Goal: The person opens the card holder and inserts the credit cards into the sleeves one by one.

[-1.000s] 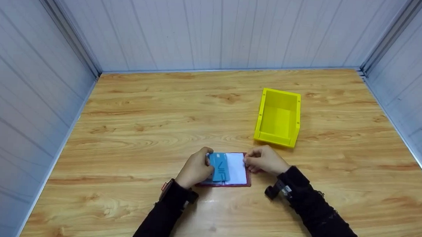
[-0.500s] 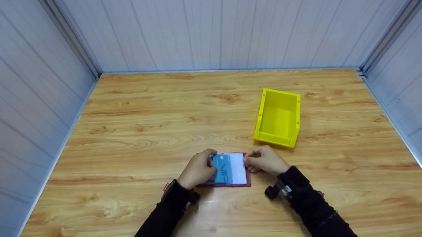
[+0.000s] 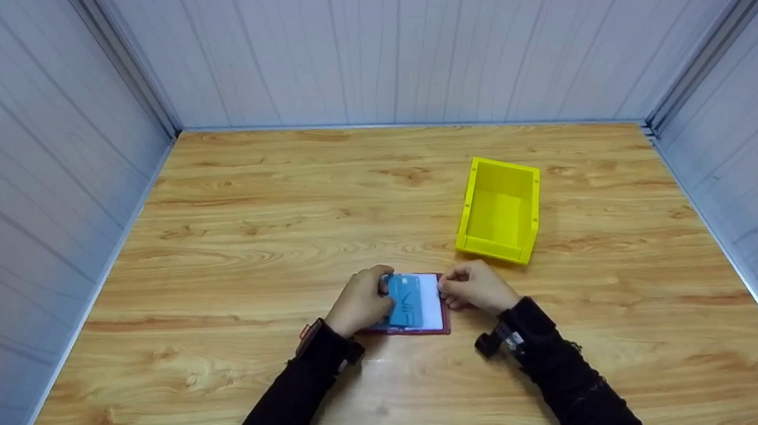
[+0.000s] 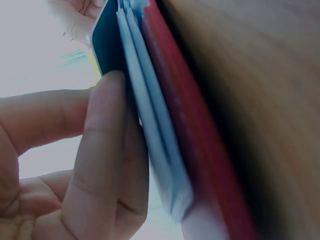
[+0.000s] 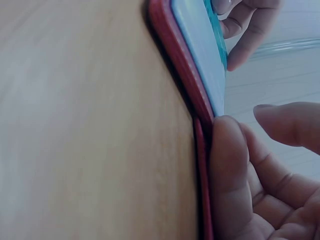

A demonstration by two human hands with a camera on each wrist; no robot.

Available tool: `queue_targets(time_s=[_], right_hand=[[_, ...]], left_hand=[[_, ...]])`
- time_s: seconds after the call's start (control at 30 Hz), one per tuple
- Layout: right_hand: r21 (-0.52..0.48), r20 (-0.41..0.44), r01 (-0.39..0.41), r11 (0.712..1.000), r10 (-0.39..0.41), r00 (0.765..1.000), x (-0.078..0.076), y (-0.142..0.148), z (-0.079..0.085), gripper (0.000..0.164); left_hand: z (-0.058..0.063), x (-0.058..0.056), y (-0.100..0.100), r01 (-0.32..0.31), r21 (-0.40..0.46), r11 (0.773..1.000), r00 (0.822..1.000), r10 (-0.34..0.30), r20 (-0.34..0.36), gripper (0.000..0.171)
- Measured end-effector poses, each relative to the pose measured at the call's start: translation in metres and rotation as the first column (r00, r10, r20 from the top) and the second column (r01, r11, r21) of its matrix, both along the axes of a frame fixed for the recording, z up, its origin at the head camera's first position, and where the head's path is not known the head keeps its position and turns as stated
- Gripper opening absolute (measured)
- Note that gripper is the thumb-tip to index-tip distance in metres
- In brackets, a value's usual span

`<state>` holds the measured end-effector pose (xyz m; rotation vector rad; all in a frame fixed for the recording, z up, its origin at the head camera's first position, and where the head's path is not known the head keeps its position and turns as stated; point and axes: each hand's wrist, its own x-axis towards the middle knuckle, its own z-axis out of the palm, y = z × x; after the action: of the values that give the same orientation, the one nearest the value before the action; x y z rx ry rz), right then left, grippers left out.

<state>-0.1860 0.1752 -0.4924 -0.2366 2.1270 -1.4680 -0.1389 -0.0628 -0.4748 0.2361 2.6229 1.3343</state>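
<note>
A card holder (image 3: 431, 303) with a red cover and white, clear-fronted sleeve pages lies spread on the table. Over its middle is a blue card (image 3: 406, 301) printed with "VIP"; its right part looks veiled, as if under a clear sleeve. My left hand (image 3: 360, 302) pinches the card's left edge between thumb and fingers. In the left wrist view, layered pages (image 4: 155, 115) stand between the fingers and the red cover (image 4: 185, 110). My right hand (image 3: 477, 287) pinches the holder's right side at the page edge, one finger raised apart in the right wrist view.
A yellow open bin (image 3: 495, 250) stands on the wooden table (image 3: 273, 198) beyond the right hand. White panel walls (image 3: 397, 47) rise behind the table and on both sides. Each wrist wears a black strap with a small camera.
My left hand has shifted slightly right, carrying the blue card further across the white page. Less white shows to its right. The right hand and the bin have stayed in place.
</note>
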Motion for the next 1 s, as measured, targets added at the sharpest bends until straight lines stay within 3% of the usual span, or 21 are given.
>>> queue_targets(time_s=[0.23, 0.73, 1.0], right_hand=[[0.0, 0.005, 0.003, 1.0, -0.003, 1.0, 0.001, -0.001, 0.002, 0.024], [-0.006, 0.001, -0.002, 1.0, 0.002, 1.0, 0.0, -0.001, -0.002, 0.023], [0.013, 0.013, -0.004, 1.0, 0.004, 1.0, -0.001, 0.0, 0.0, 0.021]], left_hand=[[0.001, -0.001, 0.008, 0.009, -0.079, 0.997, 0.998, -0.014, -0.066, 0.053], [0.001, -0.002, 0.02, 0.015, -0.107, 0.994, 0.995, -0.025, -0.093, 0.046], [0.002, 0.002, 0.024, -0.018, -0.119, 0.993, 0.993, 0.004, -0.119, 0.043]])
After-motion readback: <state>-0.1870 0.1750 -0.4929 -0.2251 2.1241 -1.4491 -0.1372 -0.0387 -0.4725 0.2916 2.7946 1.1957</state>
